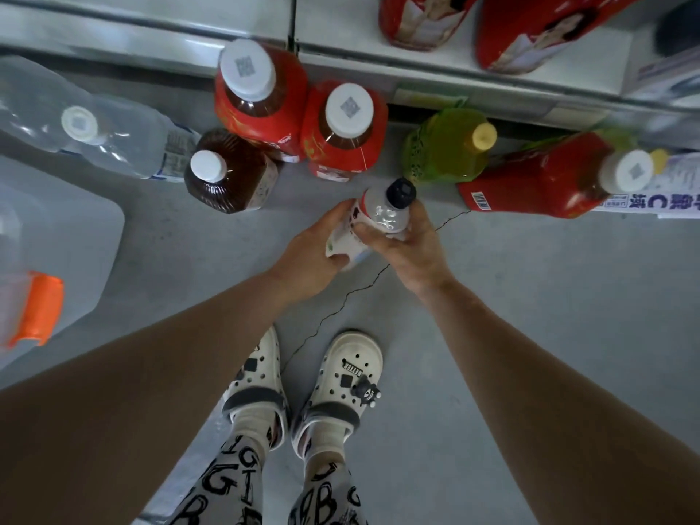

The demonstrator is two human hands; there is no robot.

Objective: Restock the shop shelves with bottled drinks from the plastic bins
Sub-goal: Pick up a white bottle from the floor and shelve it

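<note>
In the head view, both hands meet on one small bottle (380, 217) with a black cap (400, 192). It is held low over the grey floor (530, 316), just in front of the row of drinks. The left hand (314, 259) wraps round its labelled lower body. The right hand (411, 244) grips the clear shoulder just under the cap.

Judging by its size, the bottle should be light, though full enough to have some weight. Its thin plastic wall will probably give a little under a squeeze, and the smooth clear part may be slippery. The label band or the neck below the cap looks like the surest place to hold it, and one hand should be enough.

By count, there is one small bottle in the hands. On the floor stand three red bottles with white caps, two side by side (261, 96) (344, 134) and one further right (545, 180). Beside them are one dark brown bottle (231, 176), one green bottle (443, 149) with a yellow cap, and one large clear water bottle (94, 123) at the left. A second yellow cap shows at the far right, too blurred to be sure of.

On the shelf (341, 58) above stand two more red bottles (420, 20) (538, 36). One big clear jug (57, 229) with an orange part sits at the left edge.
</note>
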